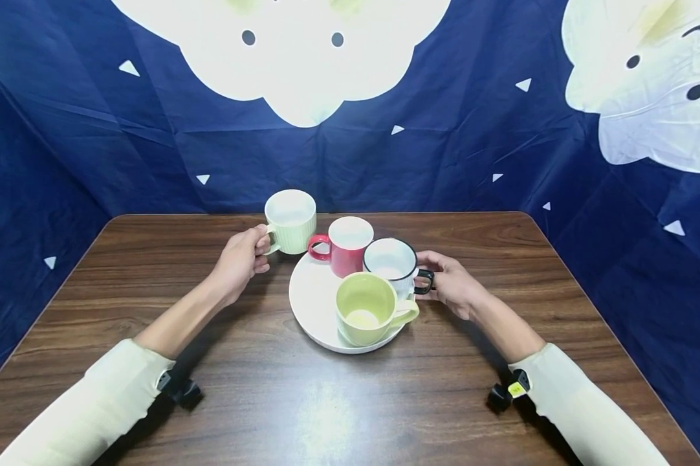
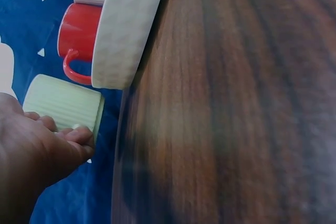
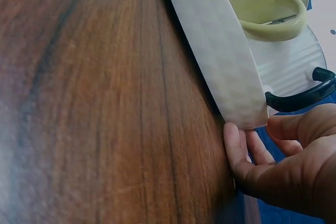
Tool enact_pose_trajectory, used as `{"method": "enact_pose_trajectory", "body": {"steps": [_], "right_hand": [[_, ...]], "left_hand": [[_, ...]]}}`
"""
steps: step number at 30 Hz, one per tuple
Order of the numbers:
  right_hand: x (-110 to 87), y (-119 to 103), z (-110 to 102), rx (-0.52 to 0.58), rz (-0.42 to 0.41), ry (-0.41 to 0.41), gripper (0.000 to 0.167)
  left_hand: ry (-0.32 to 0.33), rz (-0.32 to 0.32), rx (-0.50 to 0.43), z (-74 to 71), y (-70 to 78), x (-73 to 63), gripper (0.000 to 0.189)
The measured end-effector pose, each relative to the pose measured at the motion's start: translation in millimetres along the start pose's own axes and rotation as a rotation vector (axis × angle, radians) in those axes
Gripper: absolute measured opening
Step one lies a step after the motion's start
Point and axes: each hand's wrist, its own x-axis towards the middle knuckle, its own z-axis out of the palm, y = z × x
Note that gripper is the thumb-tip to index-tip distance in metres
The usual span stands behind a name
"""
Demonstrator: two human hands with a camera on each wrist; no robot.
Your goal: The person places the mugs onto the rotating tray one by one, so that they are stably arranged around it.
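Observation:
My left hand (image 1: 242, 259) grips a pale green ribbed mug (image 1: 297, 234) by its handle, at the far left of a round white tray (image 1: 308, 301). In the left wrist view this mug (image 2: 63, 100) hangs past the tray's end, apart from the table. On the tray are a red mug (image 1: 347, 260) with a white inside, a white mug (image 1: 391, 259) with black rim and handle, and a yellow-green cup (image 1: 361, 310). My right hand (image 1: 451, 281) holds the tray's right edge, behind the black handle; the right wrist view shows fingertips (image 3: 231, 132) against the tray's textured side wall (image 3: 220, 51).
A brown wood-grain table (image 1: 239, 401) lies under everything, its far edge just behind the mugs. Blue cloth (image 1: 210, 142) with white cloud shapes hangs behind and at both sides. The cups on the tray stand close together, handles pointing outward.

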Motion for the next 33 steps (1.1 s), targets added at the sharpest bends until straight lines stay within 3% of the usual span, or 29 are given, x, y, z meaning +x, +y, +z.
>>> {"method": "enact_pose_trajectory", "body": {"steps": [11,33], "right_hand": [[6.9,-0.9,-1.6,0.0,-0.001,0.002,0.042],[16.0,-2.5,-2.7,0.011,0.017,0.047,0.035]], "left_hand": [[-0.004,0.01,-0.051,-6.7,-1.8,-14.1,0.042],[-0.002,0.006,-0.04,-19.4,-5.5,-39.1,0.041]]}}
